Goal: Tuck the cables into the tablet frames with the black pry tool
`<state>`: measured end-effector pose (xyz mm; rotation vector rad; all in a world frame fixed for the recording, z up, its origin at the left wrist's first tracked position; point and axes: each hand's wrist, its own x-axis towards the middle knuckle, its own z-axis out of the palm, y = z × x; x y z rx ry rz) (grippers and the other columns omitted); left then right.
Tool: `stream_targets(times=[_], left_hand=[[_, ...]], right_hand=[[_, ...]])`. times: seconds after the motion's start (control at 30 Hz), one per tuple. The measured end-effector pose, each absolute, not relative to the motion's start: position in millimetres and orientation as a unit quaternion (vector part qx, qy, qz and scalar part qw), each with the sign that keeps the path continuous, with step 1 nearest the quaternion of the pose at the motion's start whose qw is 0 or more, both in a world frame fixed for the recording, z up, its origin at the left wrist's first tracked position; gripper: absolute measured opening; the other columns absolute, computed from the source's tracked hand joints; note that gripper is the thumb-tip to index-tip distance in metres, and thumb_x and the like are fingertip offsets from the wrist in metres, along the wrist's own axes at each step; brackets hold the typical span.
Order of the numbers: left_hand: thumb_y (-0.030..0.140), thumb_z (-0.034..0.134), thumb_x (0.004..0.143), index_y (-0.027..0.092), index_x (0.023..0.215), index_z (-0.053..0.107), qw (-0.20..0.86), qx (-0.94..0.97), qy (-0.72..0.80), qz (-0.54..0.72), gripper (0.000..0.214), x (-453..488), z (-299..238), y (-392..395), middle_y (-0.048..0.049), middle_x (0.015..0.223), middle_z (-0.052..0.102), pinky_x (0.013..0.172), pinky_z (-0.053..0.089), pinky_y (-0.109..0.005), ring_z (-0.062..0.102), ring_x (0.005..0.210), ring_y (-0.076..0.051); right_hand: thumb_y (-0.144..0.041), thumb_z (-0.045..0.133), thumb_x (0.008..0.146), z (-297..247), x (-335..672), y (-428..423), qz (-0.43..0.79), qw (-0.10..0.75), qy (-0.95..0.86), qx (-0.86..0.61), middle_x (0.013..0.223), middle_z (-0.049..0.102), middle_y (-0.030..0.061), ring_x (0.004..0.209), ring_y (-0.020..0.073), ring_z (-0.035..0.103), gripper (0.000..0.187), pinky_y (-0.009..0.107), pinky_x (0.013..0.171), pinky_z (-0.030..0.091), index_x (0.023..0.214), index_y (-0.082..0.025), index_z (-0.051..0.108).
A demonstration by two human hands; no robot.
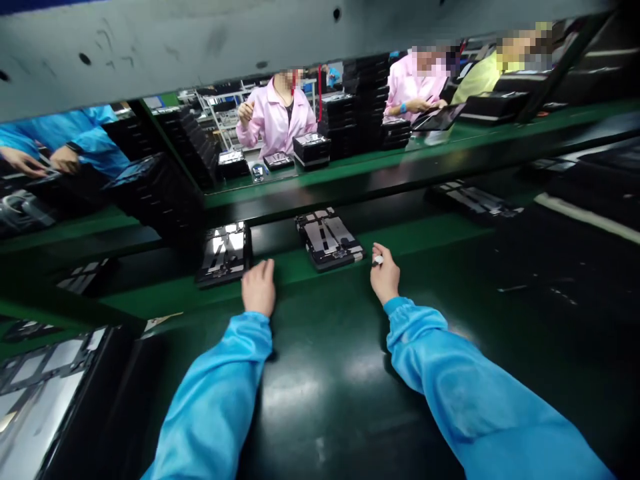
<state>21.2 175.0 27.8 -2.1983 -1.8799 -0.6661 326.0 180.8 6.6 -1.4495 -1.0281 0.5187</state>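
My left hand (259,288) reaches over the green bench at the right edge of a black tray that holds an opened tablet-like device (225,250). Its fingers are stretched forward, slightly blurred; I cannot tell whether they touch the tray. In my right hand (386,277) the fingers are closed around a small white piece (379,260) with a dark end. Just left of that hand, apart from it, lies a second opened device (330,235) in a black tray, with grey panels and dark strips showing. Blue sleeves cover both arms.
Green rails and a shelf (280,193) run across behind the trays. Stacked black trays (155,193) stand beyond. A large opened device (45,387) lies near left; dark trays (590,193) sit at right. Co-workers in pink, blue and yellow work opposite. A grey beam (225,40) crosses overhead.
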Motion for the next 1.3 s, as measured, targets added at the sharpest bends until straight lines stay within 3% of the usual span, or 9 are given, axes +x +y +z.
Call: stream_targets(times=[0.2,0.37,0.47,0.53,0.6,0.8,1.0,1.13,1.3], left_hand=[[0.01,0.042,0.088,0.009,0.141,0.045,-0.02,-0.768,-0.574,-0.282,0.053,100,9,186,-0.0136,0.109,0.066,0.09,0.048,-0.036,0.062,0.101,-0.023],[0.021,0.028,0.101,0.009,0.141,0.045,-0.093,-0.733,-0.58,-0.344,0.045,83,15,158,-0.0135,0.109,0.061,0.089,0.05,-0.034,0.062,0.102,-0.019],[0.032,0.044,0.099,0.012,0.139,0.049,-0.152,-0.742,-0.559,-0.338,0.045,61,16,104,-0.0085,0.102,0.059,0.074,0.054,-0.027,0.064,0.084,-0.015],[0.038,0.058,0.092,0.016,0.14,0.048,-0.19,-0.753,-0.54,-0.324,0.054,49,17,56,-0.0046,0.097,0.059,0.061,0.053,-0.023,0.062,0.07,-0.011],[0.039,0.064,0.088,0.02,0.14,0.048,-0.221,-0.762,-0.525,-0.307,0.058,41,20,6,-0.0025,0.095,0.059,0.056,0.052,-0.021,0.058,0.063,-0.01],[0.037,0.056,0.096,0.023,0.136,0.053,-0.198,-0.774,-0.531,-0.284,0.042,37,35,-72,-0.0073,0.108,0.065,0.079,0.057,-0.031,0.065,0.093,-0.019],[0.039,0.054,0.097,0.021,0.121,0.062,-0.133,-0.811,-0.506,-0.263,0.031,41,53,-63,-0.0068,0.101,0.067,0.077,0.056,-0.033,0.064,0.091,-0.019],[0.03,0.049,0.1,0.021,0.099,0.068,-0.141,-0.817,-0.489,-0.271,0.021,51,57,-57,-0.0041,0.088,0.064,0.072,0.052,-0.028,0.062,0.082,-0.016],[0.026,0.047,0.1,0.019,0.092,0.064,-0.204,-0.796,-0.488,-0.296,0.02,57,56,-56,-0.0036,0.085,0.062,0.071,0.051,-0.026,0.061,0.08,-0.015]], right_hand=[[-0.025,0.06,0.08,12,308,208,0.215,0.594,-0.462,-0.622,0.097,0.076,0.0134,0.099,0.0287,0.069,0.03,0.043,0.093,0.049,0.107,-0.016,0.067],[-0.04,0.055,0.086,13,306,164,0.281,0.594,-0.494,-0.569,0.114,0.071,0.0188,0.108,0.0249,0.066,0.049,0.041,0.093,0.05,0.126,-0.011,0.055],[-0.041,0.062,0.082,15,319,106,0.368,0.543,-0.544,-0.523,0.126,0.066,0.0192,0.097,0.022,0.07,0.056,0.037,0.083,0.056,0.132,-0.016,0.052],[-0.033,0.079,0.068,20,331,62,0.424,0.487,-0.581,-0.496,0.136,0.06,0.0176,0.089,0.0212,0.07,0.074,0.037,0.079,0.057,0.136,-0.022,0.051],[-0.027,0.079,0.07,24,341,22,0.459,0.395,-0.646,-0.465,0.144,0.053,0.0146,0.111,0.0234,0.063,0.085,0.038,0.092,0.053,0.145,-0.025,0.04],[-0.031,0.069,0.082,23,351,-40,0.348,0.331,-0.683,-0.55,0.1,0.068,0.0056,0.092,0.0247,0.068,0.053,0.04,0.085,0.055,0.133,-0.025,0.056],[-0.033,0.068,0.086,51,335,-49,0.3,0.337,-0.714,-0.535,0.111,0.068,0.0084,0.094,0.0277,0.067,0.046,0.041,0.077,0.057,0.131,-0.031,0.057],[-0.02,0.056,0.094,65,296,-47,0.32,0.33,-0.772,-0.439,0.101,0.07,0.0072,0.089,0.0243,0.067,0.028,0.038,0.076,0.056,0.119,-0.029,0.064],[-0.001,0.052,0.087,59,257,-36,0.324,0.298,-0.807,-0.393,0.087,0.068,0.0051,0.081,0.0231,0.064,0.037,0.036,0.071,0.053,0.112,-0.025,0.065]])
